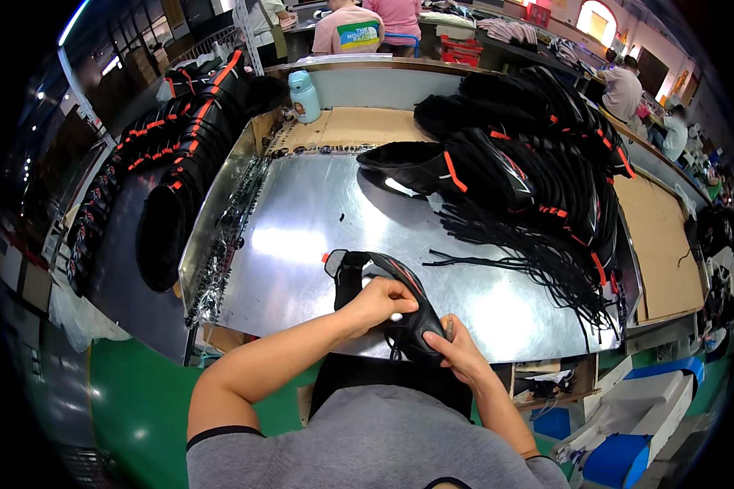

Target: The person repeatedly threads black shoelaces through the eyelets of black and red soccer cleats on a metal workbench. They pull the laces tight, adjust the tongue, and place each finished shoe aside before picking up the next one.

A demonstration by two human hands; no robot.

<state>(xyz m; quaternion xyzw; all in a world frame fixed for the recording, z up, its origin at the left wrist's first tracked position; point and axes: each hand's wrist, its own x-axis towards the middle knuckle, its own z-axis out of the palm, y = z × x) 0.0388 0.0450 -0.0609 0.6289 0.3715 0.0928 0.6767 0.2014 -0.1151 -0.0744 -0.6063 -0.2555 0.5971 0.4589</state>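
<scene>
Black shoe upper (422,319) at counter's (302,204) near edge, around middle. Left hand (381,303) pinches at its throat, exact bit hidden; right hand (455,349) grips lower end, thumb on top. Upper could slip off near edge if right grip slackens. Loose black laces (518,253) spread toward near right corner: could snag if upper swings right. Uppers piled (538,171) along right edge might slide if bumped.

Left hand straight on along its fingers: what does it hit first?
The black upper; the left hand already looks to be at it, though one view leaves contact depth unclear.
</scene>
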